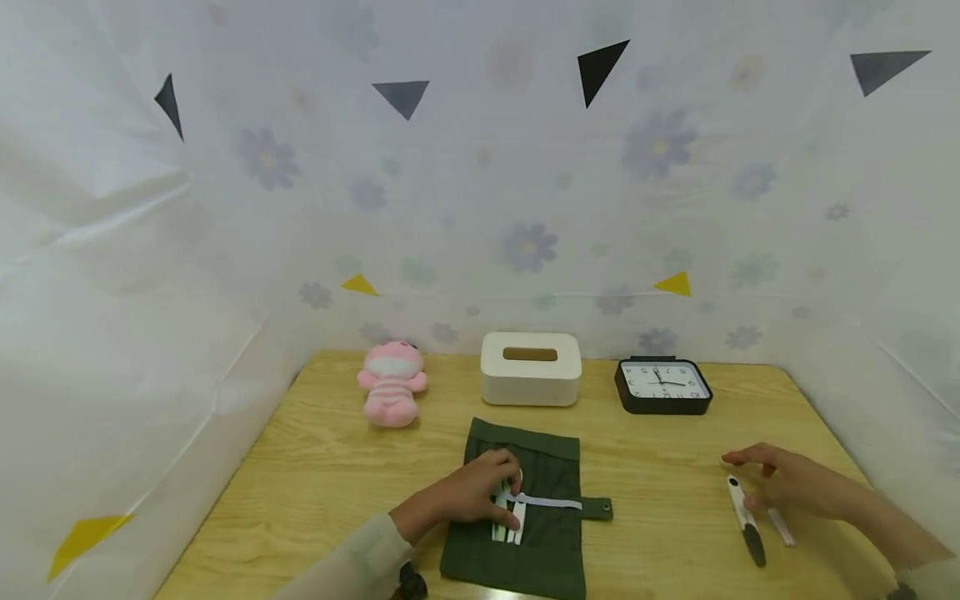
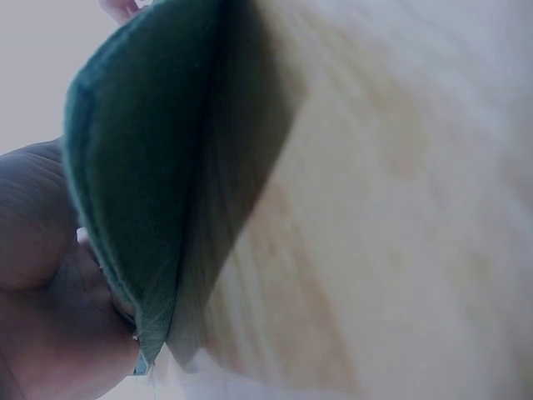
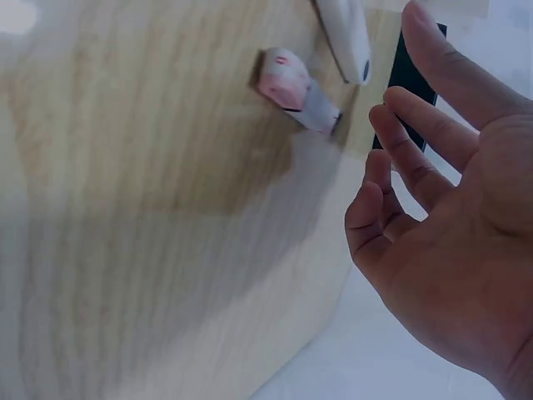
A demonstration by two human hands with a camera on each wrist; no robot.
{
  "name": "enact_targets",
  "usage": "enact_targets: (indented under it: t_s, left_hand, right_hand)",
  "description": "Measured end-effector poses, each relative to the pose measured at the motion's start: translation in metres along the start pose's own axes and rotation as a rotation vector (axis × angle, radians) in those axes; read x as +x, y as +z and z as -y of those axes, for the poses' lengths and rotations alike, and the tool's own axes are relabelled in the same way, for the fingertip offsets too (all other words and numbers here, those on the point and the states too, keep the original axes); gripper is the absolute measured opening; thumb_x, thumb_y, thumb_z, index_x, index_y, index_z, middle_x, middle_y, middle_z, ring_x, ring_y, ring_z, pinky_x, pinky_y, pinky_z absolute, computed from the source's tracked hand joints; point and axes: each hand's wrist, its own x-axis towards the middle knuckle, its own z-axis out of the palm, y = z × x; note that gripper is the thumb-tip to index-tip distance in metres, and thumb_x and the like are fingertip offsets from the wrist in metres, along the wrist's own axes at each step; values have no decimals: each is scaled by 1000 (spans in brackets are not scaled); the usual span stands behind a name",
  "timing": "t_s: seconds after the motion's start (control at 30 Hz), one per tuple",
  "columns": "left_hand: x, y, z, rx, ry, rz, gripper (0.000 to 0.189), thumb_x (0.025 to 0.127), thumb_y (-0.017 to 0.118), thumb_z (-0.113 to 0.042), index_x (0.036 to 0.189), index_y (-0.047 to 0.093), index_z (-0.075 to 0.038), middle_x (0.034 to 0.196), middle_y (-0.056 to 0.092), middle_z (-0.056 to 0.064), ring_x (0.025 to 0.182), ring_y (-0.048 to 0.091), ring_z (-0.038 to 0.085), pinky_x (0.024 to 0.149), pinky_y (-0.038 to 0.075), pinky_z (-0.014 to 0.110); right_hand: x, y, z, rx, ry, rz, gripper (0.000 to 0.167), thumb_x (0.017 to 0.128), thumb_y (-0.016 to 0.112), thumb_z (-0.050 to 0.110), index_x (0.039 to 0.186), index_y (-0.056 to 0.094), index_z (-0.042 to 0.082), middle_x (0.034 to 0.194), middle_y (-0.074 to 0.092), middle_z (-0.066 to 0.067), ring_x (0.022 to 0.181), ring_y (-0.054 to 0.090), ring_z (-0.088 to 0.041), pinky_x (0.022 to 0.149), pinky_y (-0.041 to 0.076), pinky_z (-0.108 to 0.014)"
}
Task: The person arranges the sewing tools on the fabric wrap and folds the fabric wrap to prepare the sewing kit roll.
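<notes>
A dark green fabric pouch lies spread flat, with a pale elastic band across it and several slim white and green items tucked under the band. My left hand rests on these items, thumb and fingers apart; part of them is hidden beneath it. In the left wrist view, the pouch's edge rises off the table beside the palm. At the right, my right hand hovers with loosely bent fingers over a white and grey cutter-like tool and a small pink and white item.
A pink plush toy, a white tissue box and a black-framed clock line the back of the wooden table. A snap tab sticks out from the pouch's right side. White patterned sheeting encloses the table.
</notes>
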Motion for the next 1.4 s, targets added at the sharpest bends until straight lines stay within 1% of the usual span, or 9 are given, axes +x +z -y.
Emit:
enact_targets:
  t_s: [0.27, 0.37, 0.53, 0.67, 0.87, 0.97, 1.1, 1.2, 1.4]
  left_hand:
    - [0, 1, 1, -10, 1, 2, 35, 85, 82, -47, 100, 60, -24, 116, 49, -9, 103, 42, 8, 84, 40, 23]
    - [0, 2, 2, -5, 0, -1, 35, 85, 81, -48, 100, 60, -24, 117, 50, -10, 103, 42, 8, 85, 41, 23]
    - [0, 0, 2, -6, 0, -6, 36, 85, 82, -48, 100, 60, -24, 116, 49, -10, 104, 42, 8, 85, 40, 23]
    - [-1, -2, 0, -9, -2, -3, 36, 84, 82, -47, 100, 60, -23, 116, 49, -10, 104, 43, 8, 86, 40, 23]
    - [-1, -2, -1, 2, -13, 4, 35, 85, 82, -47, 100, 61, -23, 117, 49, -10, 104, 43, 8, 85, 41, 23]
    - [1, -3, -1, 25, -12, 4, 36, 85, 82, -49, 99, 61, -24, 116, 50, -11, 104, 44, 7, 86, 41, 23]
    - [3, -3, 1, 65, -6, 9, 36, 83, 81, -52, 98, 61, -26, 114, 50, -12, 102, 44, 6, 84, 41, 23]
    - [5, -4, 0, 86, -10, 14, 37, 82, 82, -54, 96, 61, -26, 110, 50, -13, 97, 43, 6, 81, 41, 22]
    - [11, -8, -8, 87, -60, 2, 33, 84, 83, -51, 93, 62, -27, 102, 49, -13, 91, 43, 5, 77, 42, 22]
  right_hand:
    - [-2, 16, -12, -228, -210, -127, 59, 82, 86, 19, 132, 62, -4, 131, 64, 1, 119, 45, 14, 88, 39, -9]
    - [-2, 20, -13, -308, -211, -156, 60, 80, 87, 24, 131, 65, 2, 128, 63, -9, 120, 43, 13, 86, 41, -12]
    - [-3, 21, -9, -336, -172, -157, 59, 80, 88, 28, 130, 66, 4, 128, 60, -21, 119, 38, 15, 82, 45, -17]
    - [-5, 22, -6, -298, -140, -149, 56, 82, 87, 26, 129, 65, 5, 129, 60, -21, 118, 36, 18, 82, 44, -16]
    - [-1, 20, -3, -211, -163, -129, 53, 84, 86, 20, 127, 61, 3, 124, 63, -21, 115, 47, 13, 83, 46, -15]
    - [1, 18, 1, -195, -137, -120, 51, 86, 85, 19, 127, 58, 4, 126, 62, -22, 113, 53, 4, 84, 53, -32]
    - [3, 18, 8, -187, -99, -148, 50, 88, 83, 22, 126, 53, 8, 124, 62, -14, 107, 54, 1, 77, 53, -36]
    - [6, 18, 13, -96, -138, -139, 52, 91, 80, 18, 127, 46, 3, 116, 64, -12, 99, 58, 1, 71, 53, -28]
    - [12, 17, 22, 189, -175, 5, 57, 96, 71, 3, 131, 26, -1, 92, 61, -5, 78, 61, -7, 63, 52, -32]
